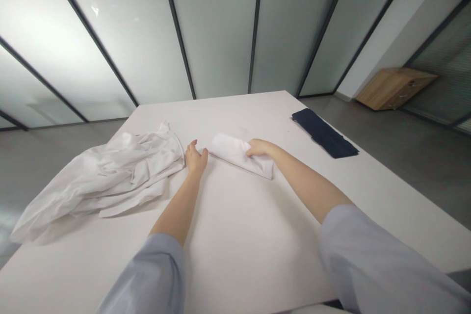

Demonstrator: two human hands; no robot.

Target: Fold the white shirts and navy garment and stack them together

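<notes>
Reaching out over the white table [235, 235], both hands are at work around a folded white cloth [230, 149], and that cloth sits at the middle of the tabletop, toward the far side. Look at the right hand [261, 147]: it's in from the right, fingers bent, clamped on the cloth near its right end, the fabric creasing beneath the grip. Over to the left hand [196, 157], and this one's open, thumb and fingers well apart, right at the cloth's narrow left end; the thumb overlaps that tip in view, though whether it's pressing down, I cannot tell. Just beside it on the left, a big rumpled heap of white fabric [128, 171] spreads across the table, all loose folds, spilling toward the near left edge. Swing to the far right and there's a dark navy cloth [324, 132], folded into a long flat strip, lying near the table's right edge and well apart from both hands. Beyond, on the grey floor, a wooden cabinet [395, 87] stands by the wall, the details on its front too small to read.
</notes>
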